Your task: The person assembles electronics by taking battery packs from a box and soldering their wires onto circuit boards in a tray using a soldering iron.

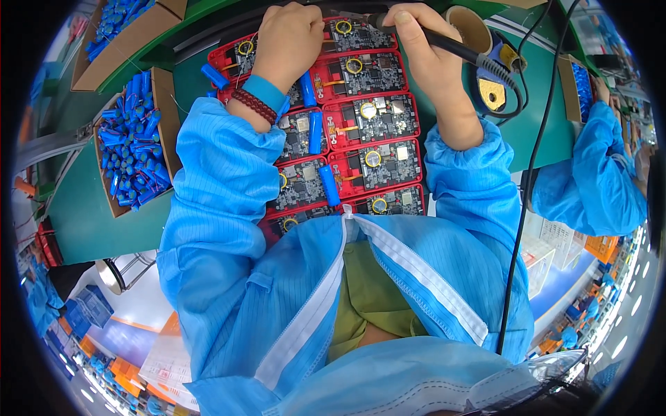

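A red tray (416, 114) of several dark circuit boards lies on the green bench in front of me, with blue cylindrical battery cells (316, 132) laid down its middle. My left hand (290, 43) rests on the upper left boards, fingers curled; what it pinches is hidden. My right hand (424, 48) grips a black-handled soldering iron (454, 47), its tip pointing left toward the top boards near my left hand. The iron's black cable (531, 173) runs down the right side.
A cardboard box of blue battery cells (132, 142) stands at the left, another box (121, 31) behind it. A soldering iron stand (494, 90) and a brown roll (468, 28) sit at the upper right. Another person's blue sleeve (596, 173) works at the right.
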Demonstrator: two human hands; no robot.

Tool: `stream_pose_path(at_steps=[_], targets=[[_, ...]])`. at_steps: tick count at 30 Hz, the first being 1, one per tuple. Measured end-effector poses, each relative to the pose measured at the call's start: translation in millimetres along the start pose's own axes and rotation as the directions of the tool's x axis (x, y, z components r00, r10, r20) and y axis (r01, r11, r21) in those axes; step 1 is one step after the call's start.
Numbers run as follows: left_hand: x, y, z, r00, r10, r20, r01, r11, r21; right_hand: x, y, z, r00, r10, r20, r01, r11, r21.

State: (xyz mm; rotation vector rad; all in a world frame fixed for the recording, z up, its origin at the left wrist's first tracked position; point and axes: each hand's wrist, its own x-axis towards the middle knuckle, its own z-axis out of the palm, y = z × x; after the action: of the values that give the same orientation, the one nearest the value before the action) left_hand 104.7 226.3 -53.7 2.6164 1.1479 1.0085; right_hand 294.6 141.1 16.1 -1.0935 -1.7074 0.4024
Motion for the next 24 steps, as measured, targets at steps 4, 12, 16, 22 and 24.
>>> stream_pose_path(at_steps=[4,12,16,22,24], targets=[[3.4,3.7,3.9,0.999,0.018,-0.036,-0.017,1.000,0.018,-11.6,9.3,-9.9,0.989,-0.107,-0.099,0.113,0.992,0.055],[-2.4,6.2,-3.0,0.998,-0.055,0.026,0.055,0.998,-0.003,-57.1,-39.9,-81.1,0.971,-0.116,-0.208,0.062,0.967,-0.248],[-3.7,4.0,-0.9,0.996,-0.036,-0.083,0.035,0.999,-0.012,-88.6,-56.0,-129.5,0.967,-0.129,-0.219,-0.006,0.848,-0.529],[-6.4,20.8,-40.2,0.996,-0.035,-0.077,0.039,0.998,0.057,-129.7,-109.0,-203.9,0.981,-0.153,-0.123,-0.015,0.568,-0.823],[-10.4,39.1,-63.7,0.996,-0.086,-0.016,0.085,0.996,-0.040,-143.2,-125.2,-219.3,0.964,-0.154,-0.217,-0.094,0.564,-0.820]])
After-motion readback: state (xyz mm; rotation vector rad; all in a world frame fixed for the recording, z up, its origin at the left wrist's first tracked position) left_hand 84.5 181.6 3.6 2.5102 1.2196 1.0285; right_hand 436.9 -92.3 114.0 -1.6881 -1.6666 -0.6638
